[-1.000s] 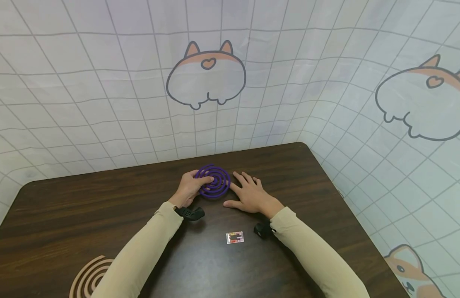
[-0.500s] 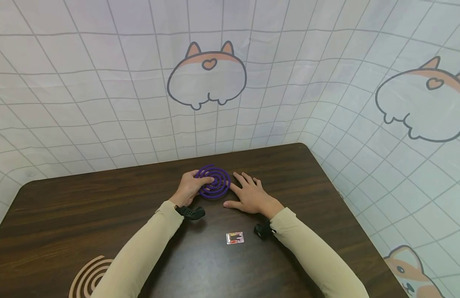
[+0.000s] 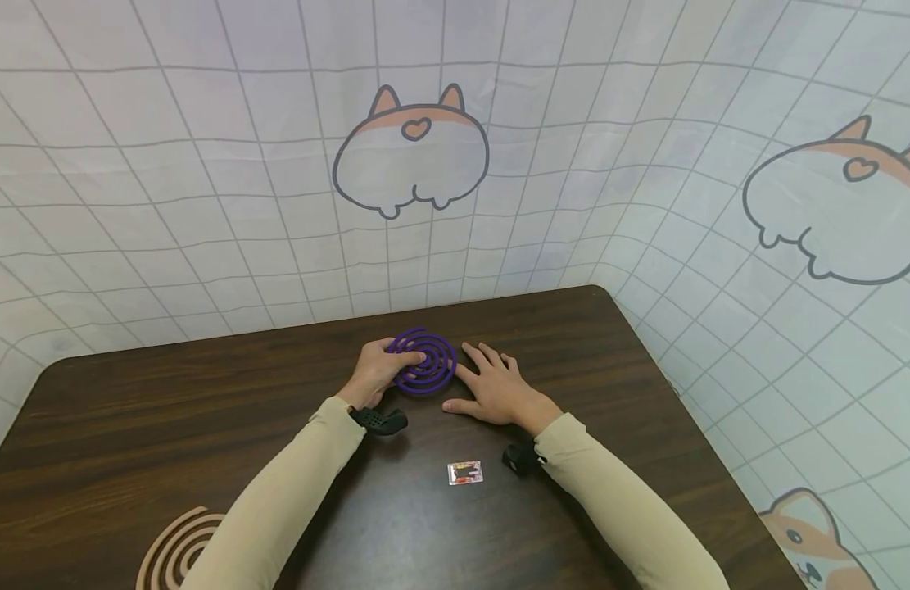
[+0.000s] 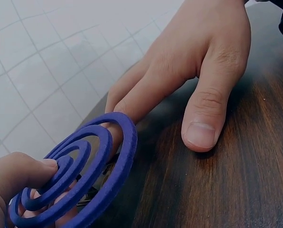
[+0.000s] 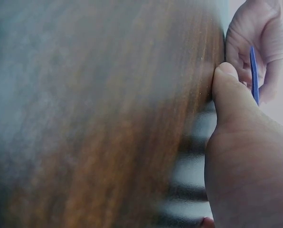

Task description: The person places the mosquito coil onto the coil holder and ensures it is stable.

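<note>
A purple spiral mosquito coil point(image 3: 441, 378) is pinched at its centre by my left hand point(image 3: 371, 373), thumb on top and fingers beneath. In the left wrist view the coil point(image 4: 127, 147) is tilted, raised off the table. A small dark piece point(image 4: 91, 192) shows under its rings, too hidden to identify. My right hand point(image 3: 499, 389) rests on the table just right of the coil with fingers spread. Its index fingertip is at or behind the coil's edge; whether they touch, I cannot tell. From the right wrist, the coil point(image 5: 254, 76) appears edge-on in front of the left palm.
A small printed card point(image 3: 465, 473) lies on the dark wooden table point(image 3: 167, 426) between the forearms. A tan coil point(image 3: 163, 549) sits at lower left, partly covered by the left sleeve. A white grid-patterned curtain point(image 3: 263, 205) hangs behind and along the right side.
</note>
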A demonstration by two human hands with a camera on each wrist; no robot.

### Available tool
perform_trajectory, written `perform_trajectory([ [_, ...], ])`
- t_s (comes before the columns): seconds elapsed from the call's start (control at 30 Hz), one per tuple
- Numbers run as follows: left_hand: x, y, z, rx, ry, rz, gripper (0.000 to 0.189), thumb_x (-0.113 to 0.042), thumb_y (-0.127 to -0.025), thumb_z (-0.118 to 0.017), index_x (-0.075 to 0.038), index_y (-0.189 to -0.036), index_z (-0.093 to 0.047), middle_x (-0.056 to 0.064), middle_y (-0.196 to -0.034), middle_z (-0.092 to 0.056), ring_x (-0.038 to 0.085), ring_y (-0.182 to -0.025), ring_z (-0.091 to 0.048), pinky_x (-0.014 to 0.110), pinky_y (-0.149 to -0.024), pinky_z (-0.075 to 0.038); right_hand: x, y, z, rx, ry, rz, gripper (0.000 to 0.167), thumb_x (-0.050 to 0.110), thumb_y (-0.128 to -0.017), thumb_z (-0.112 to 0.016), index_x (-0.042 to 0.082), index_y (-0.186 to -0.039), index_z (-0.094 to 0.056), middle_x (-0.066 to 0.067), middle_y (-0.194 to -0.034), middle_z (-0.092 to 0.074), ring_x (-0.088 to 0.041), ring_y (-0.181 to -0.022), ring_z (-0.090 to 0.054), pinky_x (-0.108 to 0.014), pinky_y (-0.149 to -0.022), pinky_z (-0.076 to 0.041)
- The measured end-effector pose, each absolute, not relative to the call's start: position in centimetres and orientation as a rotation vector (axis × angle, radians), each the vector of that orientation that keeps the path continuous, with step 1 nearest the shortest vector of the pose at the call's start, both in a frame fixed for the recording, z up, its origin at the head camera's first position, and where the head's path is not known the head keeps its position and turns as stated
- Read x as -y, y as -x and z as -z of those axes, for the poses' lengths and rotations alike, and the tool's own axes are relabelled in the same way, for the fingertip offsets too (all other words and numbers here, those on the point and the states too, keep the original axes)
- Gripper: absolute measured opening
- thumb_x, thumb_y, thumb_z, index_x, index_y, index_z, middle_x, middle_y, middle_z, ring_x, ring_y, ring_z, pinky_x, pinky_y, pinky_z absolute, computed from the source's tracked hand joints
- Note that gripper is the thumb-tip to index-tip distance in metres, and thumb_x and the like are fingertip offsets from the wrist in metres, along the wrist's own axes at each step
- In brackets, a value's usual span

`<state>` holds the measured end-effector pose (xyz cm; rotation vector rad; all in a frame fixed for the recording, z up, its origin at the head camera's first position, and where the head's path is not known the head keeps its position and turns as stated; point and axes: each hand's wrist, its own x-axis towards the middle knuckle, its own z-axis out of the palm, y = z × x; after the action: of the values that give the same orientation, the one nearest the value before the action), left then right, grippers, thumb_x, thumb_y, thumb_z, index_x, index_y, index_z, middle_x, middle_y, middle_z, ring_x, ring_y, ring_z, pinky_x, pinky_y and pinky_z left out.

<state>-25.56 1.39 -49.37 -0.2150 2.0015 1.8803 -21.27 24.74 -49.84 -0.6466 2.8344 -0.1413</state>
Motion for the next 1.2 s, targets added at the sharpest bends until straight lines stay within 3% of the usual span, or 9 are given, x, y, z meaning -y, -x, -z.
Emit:
perform_trajectory([
  [0.87, -1.13, 25.83, 49.38, -2.027, 0.184, -1.847, 0.046, -0.017, -0.091, -0.08, 0.002, -0.129, -0.062, -0.001, -0.086, -0.075, 0.007, -0.067, -0.072, 0.021, -0.065, -0.061, -24.57, 21.23, 49.49, -2.833, 0.646, 0.126, 0.079, 0.075, -0.098, -0.043, 0.029, -0.162, -0.035, -0.011, -0.175, -0.014, -0.041, -0.161, -0.017, -0.07, -0.121, -0.029],
  [1.2, -0.77, 25.64, 49.32, -2.05, 0.23, -1.825, 0.052, -0.021, -0.092, -0.079, 0.004, -0.135, -0.061, 0.007, -0.102, -0.077, 0.005, -0.069, -0.073, 0.02, -0.069, -0.062, -24.7, 21.06, 49.49, -2.833, 0.662, 0.152, 0.078, 0.073, -0.099, -0.044, 0.029, -0.162, -0.036, -0.013, -0.174, -0.016, -0.043, -0.16, -0.018, -0.071, -0.121, -0.029],
])
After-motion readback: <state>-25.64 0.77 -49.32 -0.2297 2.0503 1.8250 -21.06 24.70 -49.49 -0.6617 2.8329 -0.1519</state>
